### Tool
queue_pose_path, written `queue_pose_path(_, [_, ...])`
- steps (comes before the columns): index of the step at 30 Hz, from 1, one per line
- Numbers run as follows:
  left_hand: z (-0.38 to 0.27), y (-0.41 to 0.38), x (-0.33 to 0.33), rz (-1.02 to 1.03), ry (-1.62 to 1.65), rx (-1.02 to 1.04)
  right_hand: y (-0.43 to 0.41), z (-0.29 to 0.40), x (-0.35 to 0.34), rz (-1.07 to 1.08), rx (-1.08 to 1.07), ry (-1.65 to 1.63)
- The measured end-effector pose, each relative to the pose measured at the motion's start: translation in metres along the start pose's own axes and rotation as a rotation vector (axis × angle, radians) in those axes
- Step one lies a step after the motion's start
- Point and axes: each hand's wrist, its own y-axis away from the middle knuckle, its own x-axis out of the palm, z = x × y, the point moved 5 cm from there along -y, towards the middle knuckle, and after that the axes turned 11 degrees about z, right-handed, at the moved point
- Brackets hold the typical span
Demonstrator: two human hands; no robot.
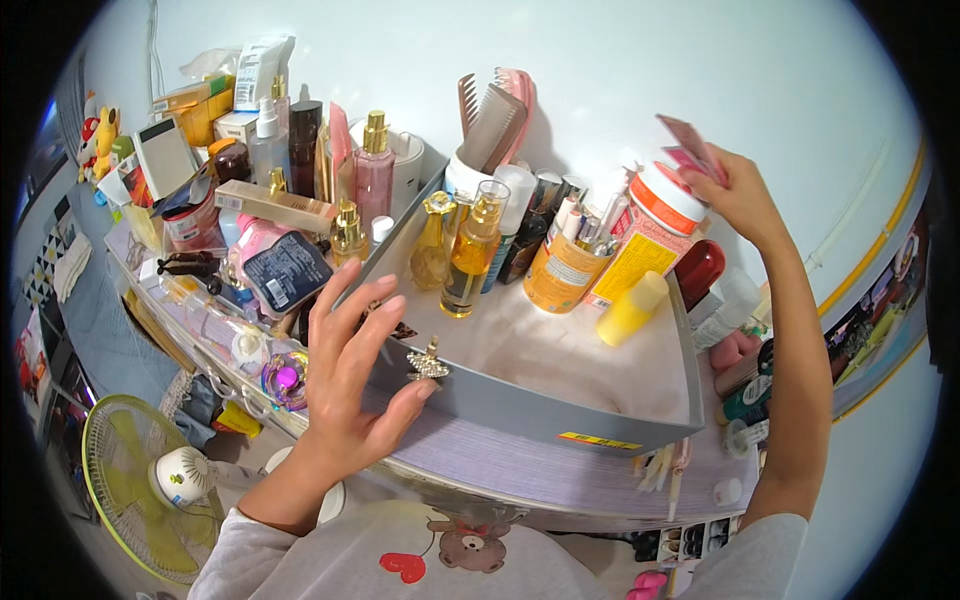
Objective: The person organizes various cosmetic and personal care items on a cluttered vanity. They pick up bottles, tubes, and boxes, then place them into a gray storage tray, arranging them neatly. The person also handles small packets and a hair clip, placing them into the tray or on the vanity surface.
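My left hand [352, 375] is raised with its fingers spread, in front of the near left wall of a grey open box [540, 409]. A small sparkling ornament [428, 365] shows at the box rim, just above my thumb tip; whether they touch is unclear. My right hand [739, 196] grips a thin flat pink item [690, 148], with two layers fanned apart. It is above and beside a white and orange jar [670, 199], which rests on a pink and yellow carton [634, 262]. In the box, a yellow bottle [634, 309] leans beside an orange tub [566, 274] of small cosmetics.
Amber bottles [471, 262] and a white cup [466, 178] of combs [495, 124] stand toward the box's back. Cosmetics, including a pink spray bottle [373, 172] and a dark blue packet [286, 270], crowd the left. A green fan [142, 487] stands lower left. A dark red case [700, 271] sits right.
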Motion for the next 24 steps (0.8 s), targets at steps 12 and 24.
queue_pose_path(12, [0.003,0.000,-0.003,0.011,0.033,-0.024,0.057,0.145,0.106,0.799,-0.151,-0.057])
queue_pose_path(24, [-0.008,0.001,0.001,-0.003,0.108,-0.037,0.063,0.182,0.180,1.054,-0.219,-0.329])
